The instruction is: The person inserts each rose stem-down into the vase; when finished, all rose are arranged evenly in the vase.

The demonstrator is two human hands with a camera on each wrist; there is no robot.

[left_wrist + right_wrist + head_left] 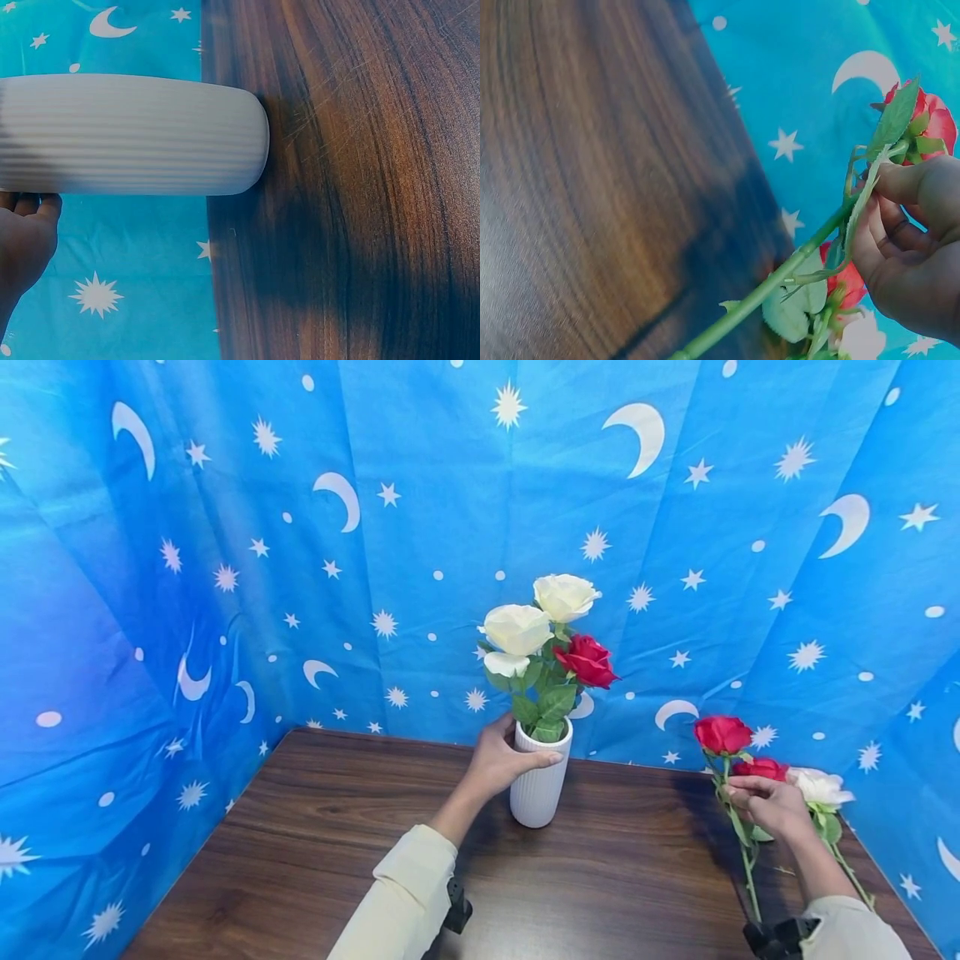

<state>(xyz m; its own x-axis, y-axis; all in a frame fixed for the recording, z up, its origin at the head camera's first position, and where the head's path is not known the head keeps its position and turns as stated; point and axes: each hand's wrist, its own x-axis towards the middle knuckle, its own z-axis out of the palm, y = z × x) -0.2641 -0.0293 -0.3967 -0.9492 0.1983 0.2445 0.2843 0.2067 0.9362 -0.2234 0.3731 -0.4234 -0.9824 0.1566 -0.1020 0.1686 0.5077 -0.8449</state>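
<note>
A ribbed white vase (537, 785) stands upright on the brown wooden table, holding two white roses (517, 630) and one red rose (588, 661) with green leaves. My left hand (504, 763) grips the vase near its rim, thumb across the front; in the left wrist view the fingers (46, 208) show at the vase's side. At the right, my right hand (772, 806) pinches the green stem of a red rose (722, 735) just below its bloom. The right wrist view shows this stem (742, 307) slanting down and left from the fingertips.
Behind my right hand lie another red rose (761, 768) and a white rose (821, 787), near the table's right edge. Blue cloth (450, 527) printed with moons and stars hangs around the back and sides of the wooden table (315, 835).
</note>
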